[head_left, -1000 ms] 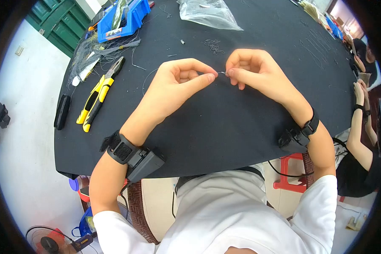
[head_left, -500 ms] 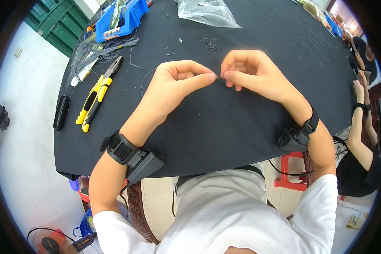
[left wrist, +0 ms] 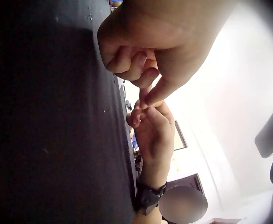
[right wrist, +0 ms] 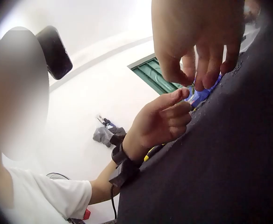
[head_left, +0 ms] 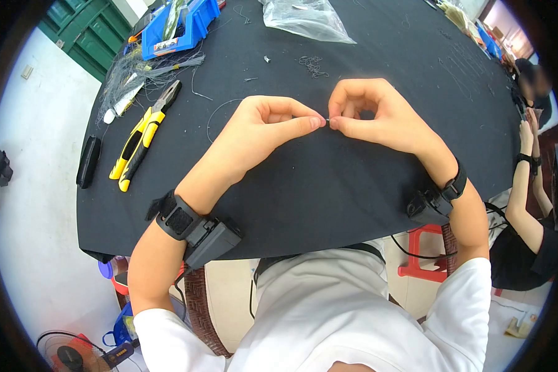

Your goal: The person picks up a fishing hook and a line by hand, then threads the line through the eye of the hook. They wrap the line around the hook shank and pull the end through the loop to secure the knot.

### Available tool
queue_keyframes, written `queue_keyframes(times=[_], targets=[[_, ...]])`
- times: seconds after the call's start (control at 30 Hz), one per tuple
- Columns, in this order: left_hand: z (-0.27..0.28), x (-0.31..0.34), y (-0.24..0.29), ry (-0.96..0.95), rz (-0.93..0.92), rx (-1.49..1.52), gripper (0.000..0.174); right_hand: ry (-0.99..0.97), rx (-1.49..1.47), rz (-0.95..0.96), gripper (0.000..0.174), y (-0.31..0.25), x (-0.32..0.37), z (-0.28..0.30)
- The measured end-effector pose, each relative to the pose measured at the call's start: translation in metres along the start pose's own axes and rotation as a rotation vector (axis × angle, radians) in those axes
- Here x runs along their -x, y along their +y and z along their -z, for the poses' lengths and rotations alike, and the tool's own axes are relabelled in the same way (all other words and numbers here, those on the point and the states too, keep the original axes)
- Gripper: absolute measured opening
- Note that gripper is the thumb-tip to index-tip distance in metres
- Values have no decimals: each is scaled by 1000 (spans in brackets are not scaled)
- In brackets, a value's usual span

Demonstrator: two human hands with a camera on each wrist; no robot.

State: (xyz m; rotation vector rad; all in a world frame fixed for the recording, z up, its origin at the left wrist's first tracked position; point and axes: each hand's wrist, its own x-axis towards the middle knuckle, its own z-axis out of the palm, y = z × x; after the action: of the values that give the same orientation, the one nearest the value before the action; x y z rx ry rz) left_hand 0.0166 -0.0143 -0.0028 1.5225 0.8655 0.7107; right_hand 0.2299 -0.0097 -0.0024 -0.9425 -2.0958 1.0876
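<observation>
Both hands meet above the black-covered table (head_left: 279, 192) in the head view. The left hand (head_left: 259, 133) pinches a tiny silvery piece (head_left: 327, 120) between thumb and index fingertips, which hide most of it. From the other side the right hand (head_left: 384, 124) pinches the same piece, its thumb and index tips nearly against the left ones. A thin, clear line (head_left: 209, 121) curves out beside the left wrist. In the right wrist view, the left hand (right wrist: 160, 123) sits just below the right hand's fingertips; the left wrist view shows the right hand (left wrist: 154, 140) beyond the left fingers.
Yellow-and-black pliers (head_left: 139, 142) and a black case (head_left: 89, 162) lie left of the hands. Farther back are tangled line (head_left: 127, 77), a blue bin (head_left: 195, 34), a dark tangle (head_left: 313, 66) and a clear plastic bag (head_left: 307, 22). Another person (head_left: 530, 204) sits at the right.
Both hands have shifted slightly toward the body, the left also a little rightward. The right fingertips moved off, blurred, half a second ago and are now back close to the left ones.
</observation>
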Motion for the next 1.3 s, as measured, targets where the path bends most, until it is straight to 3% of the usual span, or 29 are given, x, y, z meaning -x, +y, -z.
queue_keyframes(times=[0.13,0.23,0.27,0.3,0.37,0.57,0.77,0.87,0.97,1.03,1.3], targets=[[2,0,0,0,62,15,22,-51,-142,-131,8,-5,-1,0],[2,1,0,45,143,16,23,149,97,-84,10,12,-17,16],[4,0,-1,47,156,40,23,228,483,30,13,15,-24,22],[5,0,-1,46,170,61,24,278,584,74,16,23,-31,26],[7,1,-2,47,189,116,24,214,735,-38,18,24,-41,28],[10,0,-4,60,185,168,24,142,665,-58,16,24,-50,28],[10,1,-3,50,188,170,24,155,780,-8,14,30,-49,35],[12,1,-4,78,175,243,25,242,714,13,13,13,-41,34],[13,0,-8,107,170,374,25,244,-116,-190,13,-13,-27,12],[14,-2,-10,123,144,452,24,144,-477,-303,17,-24,-18,-2],[4,-1,-7,143,97,504,23,208,-712,-382,14,-12,-12,-26]])
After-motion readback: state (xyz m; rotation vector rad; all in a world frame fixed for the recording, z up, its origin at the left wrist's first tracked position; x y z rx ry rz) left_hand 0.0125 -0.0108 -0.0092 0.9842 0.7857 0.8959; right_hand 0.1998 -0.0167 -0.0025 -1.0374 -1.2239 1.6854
